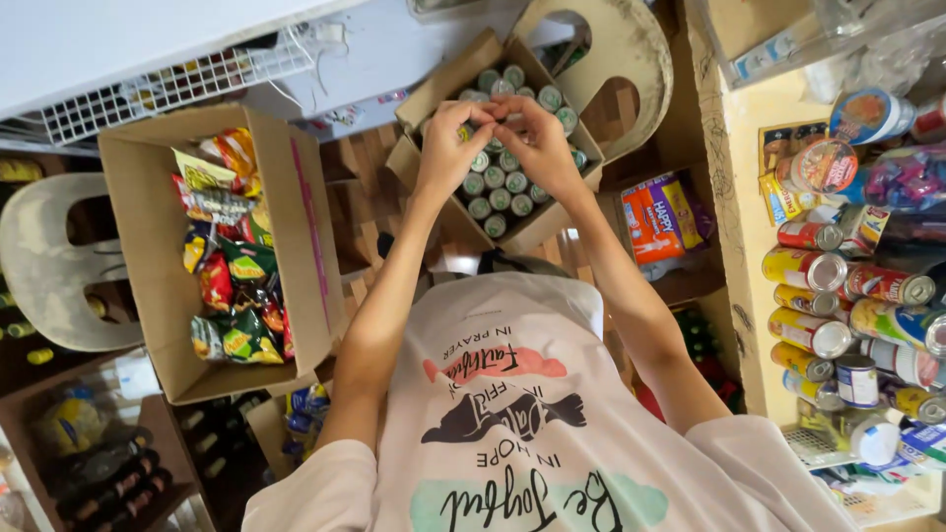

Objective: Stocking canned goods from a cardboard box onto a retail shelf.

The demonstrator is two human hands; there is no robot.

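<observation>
An open cardboard box (426, 99) stands in front of me on the wooden floor, packed with several small cans (498, 197) with silver-green tops. Both my hands are raised over its far half. My left hand (445, 150) is curled, and a bit of a green and yellow small can (463, 131) shows between its fingers. My right hand (537, 138) meets it from the right, fingertips pinched against the same spot. My pale printed T-shirt fills the bottom of the view.
A bigger cardboard box (133, 266) of bright snack packets lies at the left. Shelves at the right hold several tins (813, 268) lying on their sides. An orange multipack (658, 219) stands beside the can box. Pale plastic chairs (44, 266) and a white wire rack (168, 89) are nearby.
</observation>
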